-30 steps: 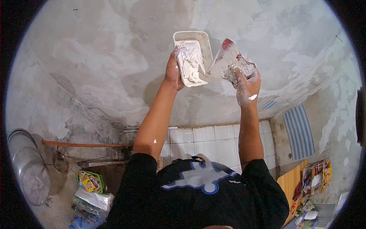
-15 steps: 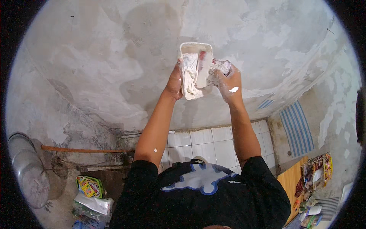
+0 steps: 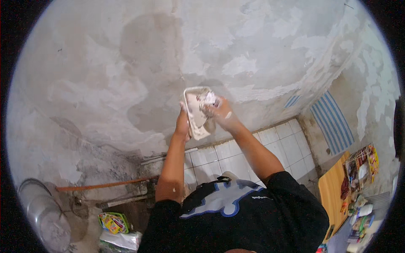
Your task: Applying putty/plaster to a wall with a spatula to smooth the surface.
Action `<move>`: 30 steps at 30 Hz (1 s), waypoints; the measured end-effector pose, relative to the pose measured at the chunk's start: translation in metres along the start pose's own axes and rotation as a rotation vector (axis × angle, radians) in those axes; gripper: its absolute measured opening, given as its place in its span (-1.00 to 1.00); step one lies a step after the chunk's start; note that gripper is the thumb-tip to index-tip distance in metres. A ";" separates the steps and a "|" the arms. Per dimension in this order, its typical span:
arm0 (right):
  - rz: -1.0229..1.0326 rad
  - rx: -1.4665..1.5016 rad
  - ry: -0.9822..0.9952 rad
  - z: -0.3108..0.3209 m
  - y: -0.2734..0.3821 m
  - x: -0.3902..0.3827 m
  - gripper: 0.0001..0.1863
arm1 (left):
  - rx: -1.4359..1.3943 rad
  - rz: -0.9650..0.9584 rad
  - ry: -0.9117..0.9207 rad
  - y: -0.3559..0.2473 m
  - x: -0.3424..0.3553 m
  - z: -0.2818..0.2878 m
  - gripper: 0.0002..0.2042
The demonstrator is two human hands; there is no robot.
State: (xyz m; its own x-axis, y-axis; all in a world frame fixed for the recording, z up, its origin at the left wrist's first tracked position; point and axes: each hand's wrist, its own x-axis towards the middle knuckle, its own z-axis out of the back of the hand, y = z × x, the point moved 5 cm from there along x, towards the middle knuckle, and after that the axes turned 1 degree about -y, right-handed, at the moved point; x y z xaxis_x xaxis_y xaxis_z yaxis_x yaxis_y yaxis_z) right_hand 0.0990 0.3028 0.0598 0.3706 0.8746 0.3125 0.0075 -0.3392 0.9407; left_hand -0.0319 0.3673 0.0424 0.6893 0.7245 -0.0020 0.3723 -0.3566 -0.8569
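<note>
A shallow off-white rectangular tray (image 3: 197, 88) is held out in front of the wall, its inside smeared with white putty. My left hand (image 3: 182, 123) is closed round the tray's left side. In my closed right hand (image 3: 222, 113) is a putty knife (image 3: 209, 98), its grip caked with white paste. The knife's blade is down inside the tray, and part of it is hidden by paste and fingers. Dabs of putty stick to the back of my right hand and to my left forearm.
Ahead is a patchy grey plaster wall (image 3: 147, 55), with white floor tiles (image 3: 228, 154) below. A wooden table (image 3: 333, 185) and a blue-striped cloth (image 3: 333, 122) are at right. At left are a silver drum (image 3: 44, 215), a reddish-brown bar (image 3: 105, 184) and a green basket (image 3: 114, 222).
Both hands have come down and to the left with the tray. The putty knife has moved further over the tray, and my view has turned somewhat.
</note>
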 end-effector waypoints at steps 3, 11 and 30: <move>-0.179 0.192 0.044 -0.008 -0.039 -0.014 -0.73 | 0.051 0.108 -0.096 0.032 -0.011 0.026 -0.22; -0.419 0.580 0.058 0.001 -0.076 -0.026 -0.65 | -0.054 0.134 -0.055 0.060 -0.012 0.051 -0.19; -0.304 0.874 -0.452 0.060 -0.160 0.048 -0.71 | -0.385 -0.058 -0.363 0.027 -0.031 0.083 -0.33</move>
State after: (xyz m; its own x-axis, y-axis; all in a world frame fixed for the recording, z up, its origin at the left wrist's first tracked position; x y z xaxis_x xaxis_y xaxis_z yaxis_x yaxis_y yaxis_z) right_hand 0.1710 0.3783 -0.0831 0.5536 0.8150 -0.1711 0.7654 -0.4170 0.4903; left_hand -0.0948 0.3848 -0.0233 0.4268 0.8826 -0.1972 0.6518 -0.4514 -0.6094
